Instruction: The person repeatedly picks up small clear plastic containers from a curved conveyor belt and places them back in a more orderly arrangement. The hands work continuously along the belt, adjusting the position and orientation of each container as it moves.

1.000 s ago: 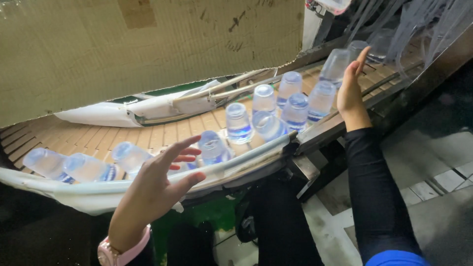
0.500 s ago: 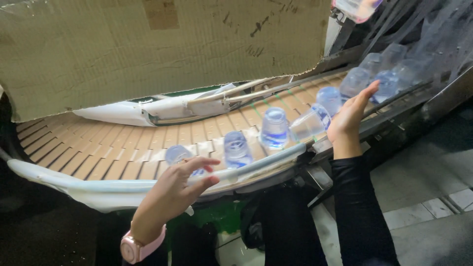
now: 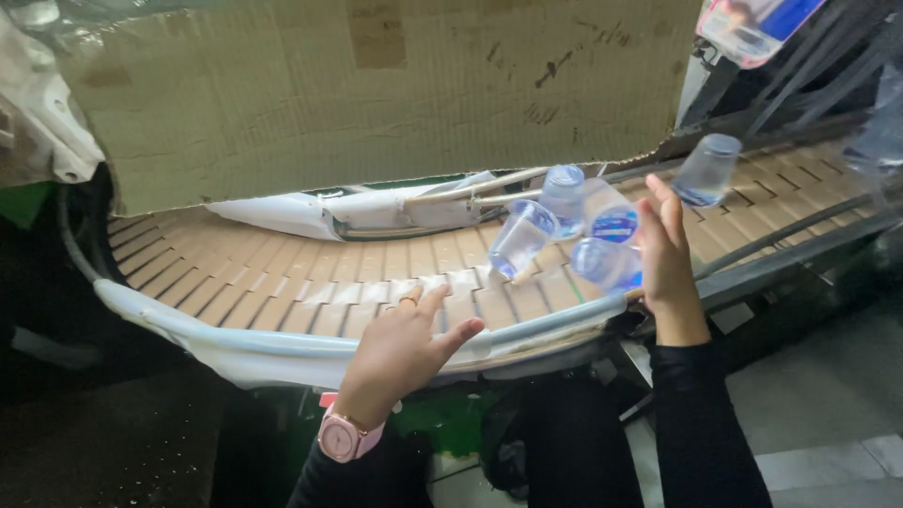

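A curved tan slat conveyor (image 3: 282, 273) carries clear plastic cups with blue lids. Several cups (image 3: 564, 230) bunch together at the right, some tipped on their sides. My right hand (image 3: 666, 254) stands edge-on behind them, fingers straight, touching the nearest cup (image 3: 607, 263). One more cup (image 3: 707, 169) stands further right, past that hand. My left hand (image 3: 404, 343), with a pink wristwatch, hovers open over the pale front guide rail (image 3: 282, 343), fingers spread, holding nothing.
A large sheet of brown cardboard (image 3: 376, 94) hangs over the back of the belt. White guide pieces and metal rods (image 3: 376, 212) lie along the inner curve. Clear plastic sheeting (image 3: 875, 132) hangs at the right. Grey floor tiles (image 3: 828, 395) lie below right.
The cups have travelled right along the belt, leaving the left stretch bare. My right hand now blocks a small bunch, some tipped over. My left hand has shifted right along the rail.
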